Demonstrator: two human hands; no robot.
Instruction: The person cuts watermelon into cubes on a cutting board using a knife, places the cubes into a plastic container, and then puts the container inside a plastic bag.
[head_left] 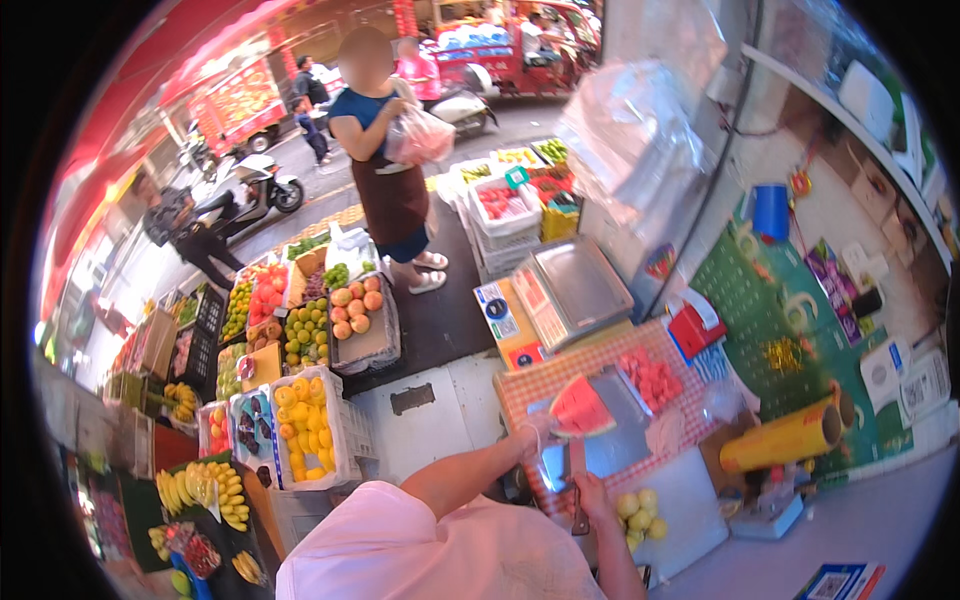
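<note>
Head view: a shiny tray [622,442], at half past four, underlies the watermelon wedge [582,408], the knife [578,462] at its six o'clock wrapped by the right hand [596,494], and the left hand [533,434] at eight, hold and closure unclear, risks a cut if the wedge slides.

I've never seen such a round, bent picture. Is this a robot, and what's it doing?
No robot here: these are a person's bare hands. The one picture comes from a wide fisheye camera on their head, looking down, so straight edges curve. The right hand holds a knife; the left hand is at the edge of a watermelon wedge. Below is a metal tray on a checked cloth, with red chunks and pale round fruit nearby.
</note>
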